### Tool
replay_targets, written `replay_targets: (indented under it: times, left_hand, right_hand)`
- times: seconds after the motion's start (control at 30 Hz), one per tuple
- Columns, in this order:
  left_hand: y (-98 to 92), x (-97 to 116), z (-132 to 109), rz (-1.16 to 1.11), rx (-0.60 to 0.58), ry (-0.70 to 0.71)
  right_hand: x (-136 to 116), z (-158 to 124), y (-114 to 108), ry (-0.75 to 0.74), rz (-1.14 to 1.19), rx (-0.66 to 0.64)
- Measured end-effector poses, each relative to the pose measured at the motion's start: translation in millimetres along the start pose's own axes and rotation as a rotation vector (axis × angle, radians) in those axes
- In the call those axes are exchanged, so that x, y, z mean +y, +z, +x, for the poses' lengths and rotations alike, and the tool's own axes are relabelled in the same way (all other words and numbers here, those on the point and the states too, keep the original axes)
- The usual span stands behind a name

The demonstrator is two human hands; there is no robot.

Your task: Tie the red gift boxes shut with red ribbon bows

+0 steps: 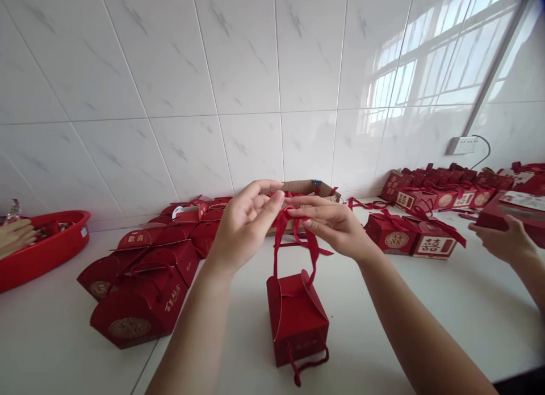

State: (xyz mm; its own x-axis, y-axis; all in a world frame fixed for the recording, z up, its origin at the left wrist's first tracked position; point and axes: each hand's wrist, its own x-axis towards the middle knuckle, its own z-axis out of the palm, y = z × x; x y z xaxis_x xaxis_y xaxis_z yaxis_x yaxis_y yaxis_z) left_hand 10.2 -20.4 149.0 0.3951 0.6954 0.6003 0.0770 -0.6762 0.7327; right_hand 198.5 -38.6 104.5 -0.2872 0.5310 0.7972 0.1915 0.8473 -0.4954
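Note:
A small red gift box (300, 315) stands on the white table in front of me, its top flaps folded together. From its top a red ribbon (314, 253) rises in two strands to my fingers. My left hand (255, 216) pinches the ribbon between thumb and fingers above the box. Close beside it, my right hand (336, 222) grips the same ribbon near a loop or knot; the exact form is partly hidden by the fingers. A dark red twisted cord (313, 362) hangs from the box's near side.
Red gift boxes (136, 304) stand grouped at left, with a red basin (80, 230) beyond them and another person's hand at it. Behind my hands is a cardboard box (304, 186). More ribboned boxes (392, 236) stand at right, where another person's hand (511, 239) holds a red box.

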Motion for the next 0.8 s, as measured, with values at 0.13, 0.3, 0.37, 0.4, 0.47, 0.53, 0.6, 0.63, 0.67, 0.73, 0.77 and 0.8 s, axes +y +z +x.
replay_targets:
  times: [0.13, 0.3, 0.37, 0.4, 0.47, 0.53, 0.6, 0.63, 0.67, 0.73, 0.77, 0.8]
  left_hand:
    - [-8.1, 7.0, -8.0, 0.370, 0.116, 0.242]
    - [-42.1, -4.1, -44.0, 0.732, 0.244, 0.320]
    - [-61.2, -18.6, -65.2, 0.865, 0.208, 0.247]
    - [-70.7, -28.3, -76.4, 0.910, 0.187, 0.205]
    - [-86.7, -51.1, -98.9, 0.959, 0.111, 0.054]
    - [-95.4, -74.2, -118.8, 0.946, -0.031, -0.116]
    - [-94.9, -91.5, -133.0, 0.916, -0.158, -0.204]
    - [-91.5, -96.4, -137.2, 0.898, -0.217, -0.220]
    - [-86.3, -98.5, -139.3, 0.890, -0.252, -0.204]
    - [-72.5, -95.0, -138.0, 0.880, -0.241, -0.112]
    - [-64.5, -90.5, -135.2, 0.855, -0.206, -0.065]
    - [-56.1, -85.2, -131.7, 0.803, -0.170, -0.041]
  right_hand:
    - [5.6, -12.4, -6.7, 0.168, 0.249, 0.118]
    - [1.4, -65.9, -35.1, 0.398, 0.205, 0.119]
    - [1.1, -97.4, -48.1, 0.519, 0.141, 0.106]
    - [1.8, -113.8, -53.8, 0.577, 0.110, 0.134]
    - [4.6, -144.1, -62.0, 0.741, 0.031, 0.184]
    - [8.0, -167.3, -65.0, 0.879, -0.038, 0.218]
    - [11.5, -180.0, -62.7, 0.961, -0.047, 0.160]
    - [13.5, -182.2, -59.9, 0.978, -0.051, 0.123]
    - [15.6, -181.8, -56.4, 0.980, -0.078, 0.109]
    - [19.6, -174.5, -47.6, 0.934, -0.232, 0.190]
    - [20.9, -168.3, -42.5, 0.884, -0.343, 0.268]
    - [21.2, -161.0, -36.8, 0.820, -0.451, 0.341]
